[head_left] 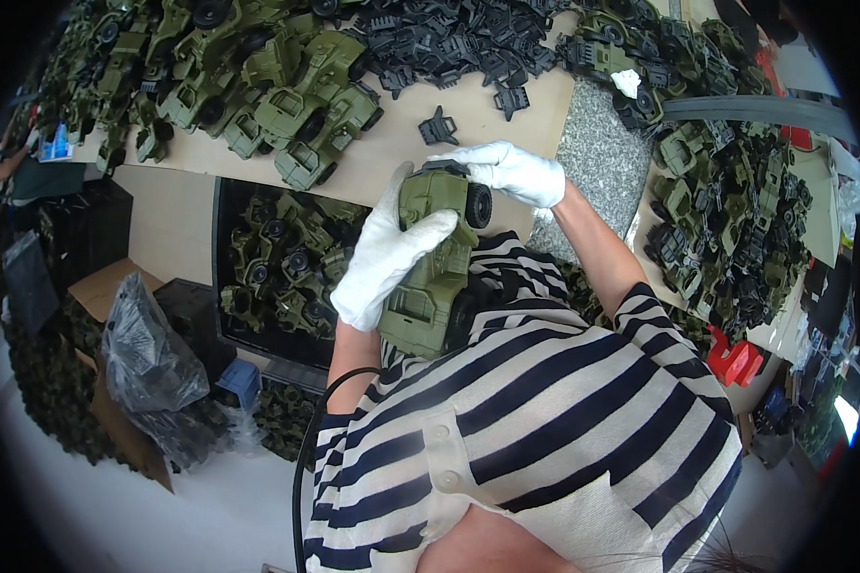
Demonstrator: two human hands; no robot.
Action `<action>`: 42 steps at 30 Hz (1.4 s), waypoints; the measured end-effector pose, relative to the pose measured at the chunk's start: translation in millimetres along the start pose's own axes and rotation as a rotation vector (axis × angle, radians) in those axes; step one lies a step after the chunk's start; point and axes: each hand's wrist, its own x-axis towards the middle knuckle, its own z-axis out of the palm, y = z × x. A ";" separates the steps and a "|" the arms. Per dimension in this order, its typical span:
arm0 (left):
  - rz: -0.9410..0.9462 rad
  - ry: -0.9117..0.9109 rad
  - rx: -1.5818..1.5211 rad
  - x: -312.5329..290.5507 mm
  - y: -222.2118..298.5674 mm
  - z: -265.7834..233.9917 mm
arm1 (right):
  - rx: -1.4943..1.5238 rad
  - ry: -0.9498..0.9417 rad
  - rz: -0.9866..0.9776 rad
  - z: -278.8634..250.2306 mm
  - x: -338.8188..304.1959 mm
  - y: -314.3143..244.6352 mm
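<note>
An olive green toy truck [432,277] with black wheels is held up in front of my striped shirt. My left hand [382,253], in a white glove, wraps around the truck's side and cab. My right hand [511,172], also in a white glove, grips the truck's front end from above, near a black wheel [479,204]. A single loose black plastic part [438,127] lies on the tan table just beyond the hands.
The tan table [392,153] carries a pile of green toy trucks [287,95] at left and a heap of black plastic parts [459,38] behind. A bin of trucks [277,267] sits under the table. More trucks and parts [726,220] crowd the right. Black bags [148,353] lie lower left.
</note>
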 end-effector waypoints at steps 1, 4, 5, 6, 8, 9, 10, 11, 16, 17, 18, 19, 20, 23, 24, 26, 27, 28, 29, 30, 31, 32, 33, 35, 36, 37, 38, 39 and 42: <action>0.038 0.005 0.048 2.0 -0.8 0.5 | -0.140 -0.009 -0.020 -0.5 1.9 -10.3; 0.159 0.068 0.165 7.0 -3.0 8.0 | -0.235 0.062 -0.098 3.0 10.9 -14.9; 0.203 0.121 0.187 8.9 -4.3 13.4 | -0.214 0.098 -0.128 7.0 16.9 -14.2; 0.247 0.174 0.208 10.6 -6.0 17.7 | -0.217 0.188 -0.117 15.3 23.7 -12.1; 0.363 0.118 0.153 10.6 -16.6 10.8 | -0.095 0.244 -0.162 32.8 27.3 -16.2; 0.344 -0.024 0.000 8.4 -14.4 4.0 | -0.029 0.270 -0.183 43.2 28.0 -17.9; 0.297 -0.159 -0.148 5.2 -13.9 -3.4 | -0.207 0.317 -0.331 56.3 27.2 -18.4; 0.332 -0.123 -0.160 4.9 -13.3 -5.2 | -0.671 0.329 -0.516 61.8 27.6 -22.0; 0.641 0.007 -0.015 5.3 -30.7 -21.2 | -0.654 0.397 -0.583 72.5 28.1 -20.5; 0.599 0.048 0.023 5.5 -29.8 -21.8 | -0.725 0.403 -0.596 75.2 26.1 -22.2; 0.556 0.089 0.060 5.2 -26.7 -21.1 | -0.795 0.409 -0.610 80.6 22.5 -23.1; 0.510 0.133 0.101 3.7 -24.8 -21.8 | -0.858 0.442 -0.594 87.9 20.6 -23.4; 0.633 0.135 0.172 7.1 -29.9 -16.2 | -0.921 0.467 -0.575 94.6 18.7 -24.5; 0.674 0.172 0.359 9.2 -31.0 -21.1 | -0.881 0.533 -0.667 96.5 25.7 -9.9; 0.695 0.190 0.349 8.5 -32.2 -21.1 | -0.859 0.527 -0.657 98.7 25.2 -7.8; 0.747 0.229 0.335 8.1 -32.8 -23.0 | -0.866 0.510 -0.647 101.1 26.6 -10.4; 0.728 0.255 0.334 6.6 -36.0 -23.8 | -0.870 0.499 -0.642 102.1 25.9 -11.4; 0.721 0.284 0.341 7.0 -37.5 -26.6 | -0.854 0.489 -0.596 101.3 26.7 -9.0; 0.731 0.314 0.360 9.2 -36.7 -30.2 | -0.827 0.496 -0.517 102.5 31.1 -8.7; 0.702 0.375 0.285 13.0 -42.9 -34.4 | -0.801 0.499 -0.437 105.5 35.3 -7.9; 0.695 0.416 0.295 16.4 -39.0 -38.2 | -0.776 0.510 -0.349 108.5 39.3 -5.7; 0.732 0.520 0.348 18.0 -33.1 -45.3 | -0.742 0.576 -0.234 112.1 42.4 0.4; 0.769 0.627 0.397 19.9 -25.3 -52.9 | -0.498 0.521 -0.023 112.2 40.5 0.0; 0.751 0.764 0.288 20.0 -16.7 -69.9 | -0.315 0.196 0.145 104.6 41.2 -4.7; 0.809 0.722 0.361 21.1 -10.2 -77.2 | -0.163 0.129 0.229 105.7 45.0 -1.5; 0.868 0.675 0.432 23.0 -0.4 -81.9 | -0.017 0.066 0.313 105.6 52.7 -1.8; 0.925 0.685 0.434 25.3 4.6 -90.7 | -0.115 0.034 0.243 103.8 64.7 -4.8; 0.982 0.697 0.436 27.3 8.8 -98.4 | -0.055 0.028 0.230 98.1 74.9 -13.6; 0.722 0.816 -0.019 6.5 40.6 -87.3 | 0.052 -0.035 -0.002 92.2 152.9 -87.1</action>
